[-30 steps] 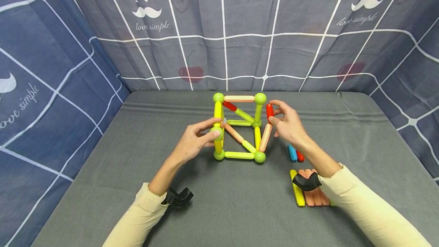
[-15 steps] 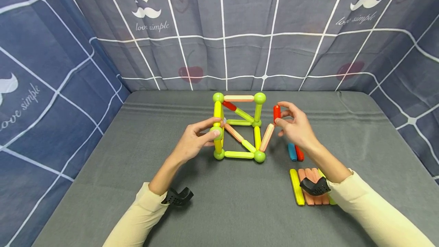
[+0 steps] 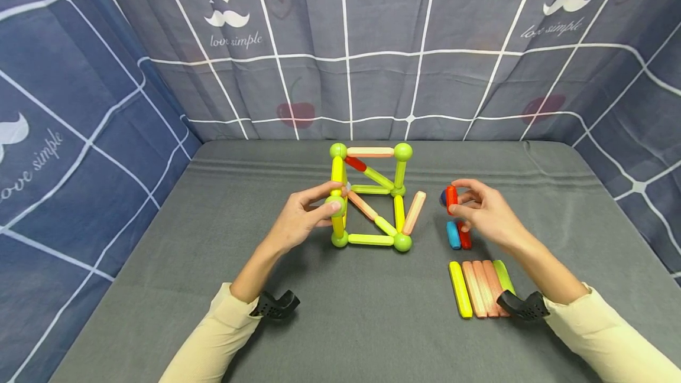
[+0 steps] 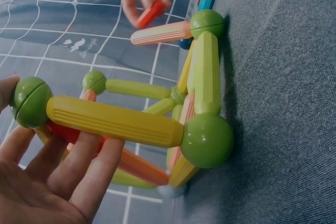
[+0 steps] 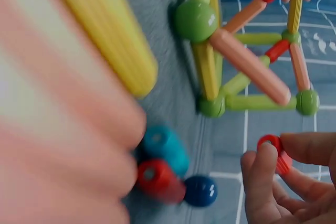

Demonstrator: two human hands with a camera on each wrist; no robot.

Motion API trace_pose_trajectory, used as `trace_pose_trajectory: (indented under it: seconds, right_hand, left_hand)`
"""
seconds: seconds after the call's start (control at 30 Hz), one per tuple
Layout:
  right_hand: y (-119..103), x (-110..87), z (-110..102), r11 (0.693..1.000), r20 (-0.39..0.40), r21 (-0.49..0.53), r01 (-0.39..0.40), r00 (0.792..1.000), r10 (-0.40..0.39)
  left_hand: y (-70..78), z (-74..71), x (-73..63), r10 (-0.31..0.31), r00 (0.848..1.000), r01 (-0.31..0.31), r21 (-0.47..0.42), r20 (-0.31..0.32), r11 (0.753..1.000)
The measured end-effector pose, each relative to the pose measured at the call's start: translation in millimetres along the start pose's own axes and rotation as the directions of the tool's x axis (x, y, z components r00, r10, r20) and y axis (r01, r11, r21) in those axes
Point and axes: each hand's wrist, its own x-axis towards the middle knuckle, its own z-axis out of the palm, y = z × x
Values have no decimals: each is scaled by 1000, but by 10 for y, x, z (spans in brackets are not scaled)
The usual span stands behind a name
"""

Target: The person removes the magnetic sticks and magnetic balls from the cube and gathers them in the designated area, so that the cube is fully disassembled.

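The left hand (image 3: 304, 216) grips the stick-and-ball frame (image 3: 371, 240) by its left side, mid-table (image 3: 223, 205). Right of it, the right hand (image 3: 486, 211) pinches a short red rod (image 3: 451, 201) in front of a dark blue ball (image 5: 200, 190); nearer lie a blue rod (image 3: 453, 235), another red rod (image 3: 465, 237) and a row of longer rods (image 3: 481, 288).

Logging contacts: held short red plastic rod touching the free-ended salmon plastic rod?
Apart. Head view shows a clear gap between red rod and salmon rod.

The ball-and-rod structure (image 3: 363, 206) stands mid-frame on the table (image 3: 372, 324), a row of sticks (image 3: 482, 291) lies lower right, and the curtain (image 3: 383, 87) hangs behind.
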Motion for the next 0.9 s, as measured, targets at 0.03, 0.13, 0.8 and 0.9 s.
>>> trace_pose_trajectory:
  seconds: [0.03, 0.13, 0.8, 0.9]
  right_hand:
    - [29, -19, -28, 1000, 13, -7, -5, 1000, 5]
    - [121, -71, -107, 999, 42, -39, -17, 999, 19]
    - [430, -187, -299, 984, 256, -130, -119, 955, 149]
    - [430, -185, -296, 984, 261, -123, -128, 953, 156]
  left_hand:
    - [3, -1, -1, 0, 1000, 0, 0, -1, 1000]
    - [13, -1, -3, -1, 1000, 1, 2, -3, 1000]
    - [18, -2, 1, -10, 1000, 10, 27, -1, 1000]
    - [17, -4, 5, -12, 1000, 12, 26, 0, 1000]
